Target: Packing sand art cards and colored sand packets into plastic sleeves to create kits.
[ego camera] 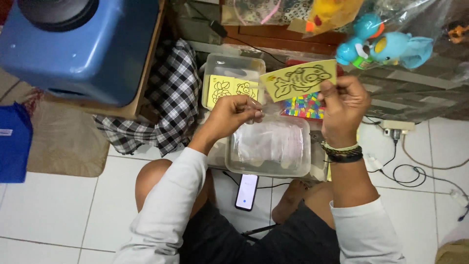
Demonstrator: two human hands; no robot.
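We record a yellow card with a black fish outline held up above the clear plastic tub, pinched at its right edge by our right hand. Our left hand has its fingers together on a thin clear plastic sleeve just below the card. Behind, a second tub holds more yellow cards. A phone lies on the tiled floor.
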